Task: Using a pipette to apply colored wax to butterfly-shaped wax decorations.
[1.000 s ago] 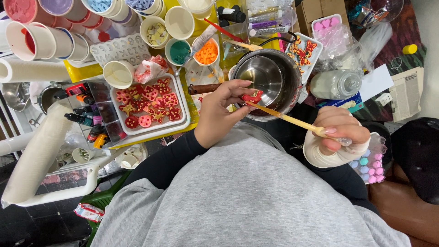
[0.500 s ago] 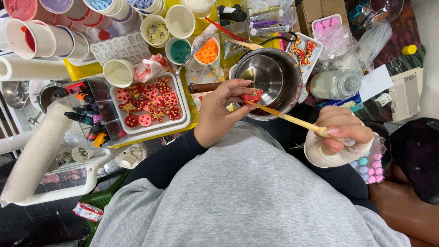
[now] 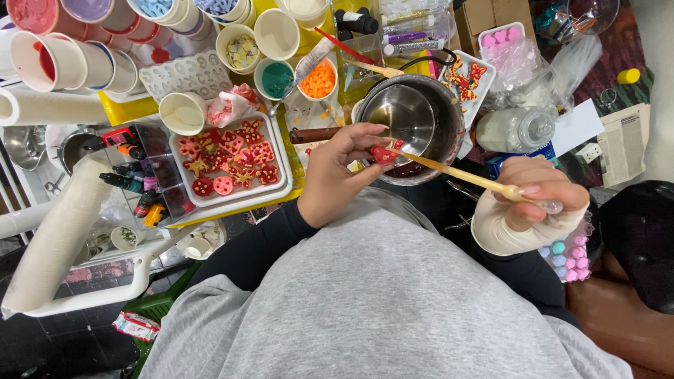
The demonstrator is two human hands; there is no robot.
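One small red shape sits pinched in the left hand fingertips, over the near rim of the steel pot. Right hand is closed around a thin brush, tip touching the shape. White tray of red pieces lies left of the left hand.

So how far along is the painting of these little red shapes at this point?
A white tray already holds about a dozen red pieces with yellow detail. In hand: the left hand pinches one small red piece over the metal pot, while the right hand holds a brush to it. How many pieces are left cannot be told.
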